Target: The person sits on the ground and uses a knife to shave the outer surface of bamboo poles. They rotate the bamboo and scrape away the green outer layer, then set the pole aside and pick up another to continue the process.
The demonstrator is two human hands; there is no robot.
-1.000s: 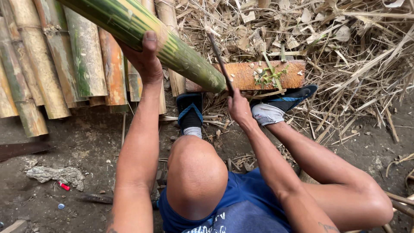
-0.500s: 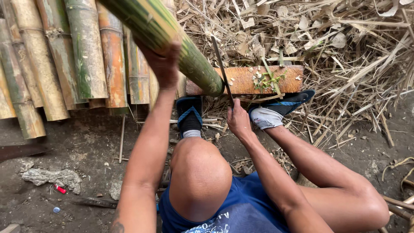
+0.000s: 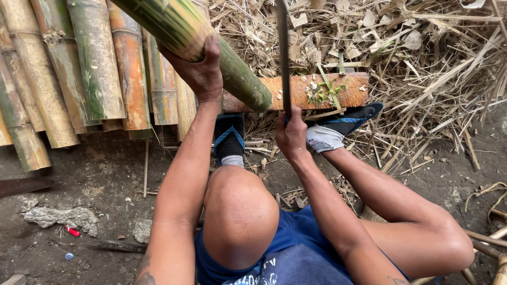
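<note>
Bare dirt underfoot, dry husks heaped ahead. My left hand [image 3: 203,74] is wrapped around the green bamboo pole [image 3: 211,47], its end resting on the wooden block [image 3: 301,95]. My right hand [image 3: 290,134] clenches the knife [image 3: 283,53], blade raised. A glancing stroke could slide toward my left fingers or my feet [image 3: 325,137].

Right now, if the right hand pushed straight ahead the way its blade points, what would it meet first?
The right hand holds a long blade aimed away from the body. Straight on lies the wooden block, then the dry bamboo litter; depth is uncertain.
</note>
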